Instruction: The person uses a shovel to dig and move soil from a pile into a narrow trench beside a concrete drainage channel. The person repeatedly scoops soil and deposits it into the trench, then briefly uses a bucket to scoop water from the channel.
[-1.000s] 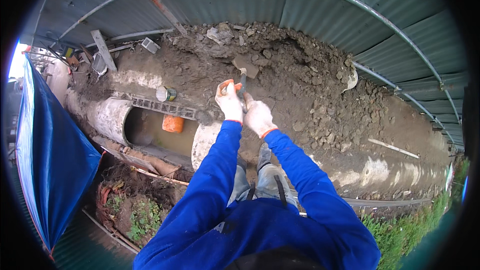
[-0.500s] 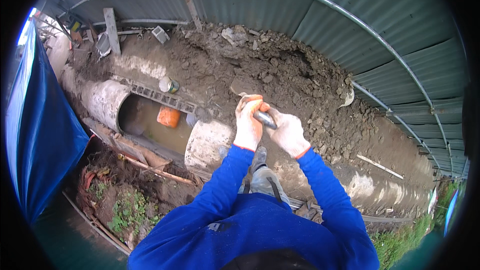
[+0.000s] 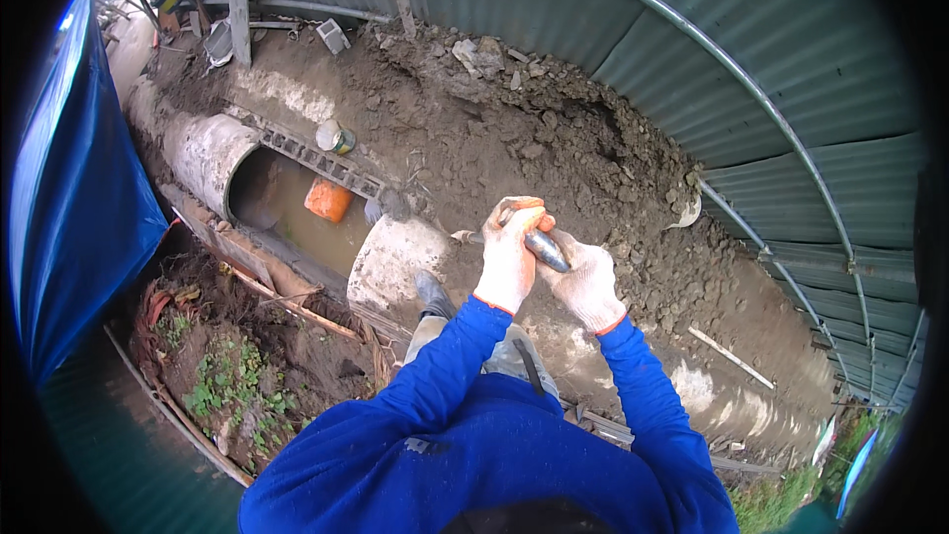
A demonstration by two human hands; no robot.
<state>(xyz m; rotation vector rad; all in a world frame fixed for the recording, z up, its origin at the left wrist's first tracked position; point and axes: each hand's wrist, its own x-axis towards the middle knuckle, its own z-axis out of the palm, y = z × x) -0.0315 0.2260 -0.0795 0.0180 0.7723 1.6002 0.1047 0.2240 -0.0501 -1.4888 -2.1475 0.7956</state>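
Both my hands wear white work gloves with orange on the fingers. My left hand (image 3: 511, 249) is closed around the shaft of a long-handled tool (image 3: 547, 250). The tool's smooth, dark grey rounded end sticks out between my hands, pointing down to the right. My right hand (image 3: 585, 283) is closed against that end from the other side. Left of my left hand, a short bit of thin shaft shows; the working end cannot be made out. Below lies a large concrete pipe (image 3: 395, 262), with a grey boot (image 3: 433, 295) of mine on it.
An open pipe section holds murky water (image 3: 297, 208) and an orange container (image 3: 327, 200). A can (image 3: 334, 136) stands by a row of hollow blocks (image 3: 306, 155). Loose soil (image 3: 554, 129) is heaped along a corrugated metal fence (image 3: 771, 69). A blue tarp (image 3: 84, 208) hangs left.
The view has shifted a little. My hands are slightly lower and farther right, and the tool has turned, its far part now left of my hands. One boot shows farther left on the pipe.
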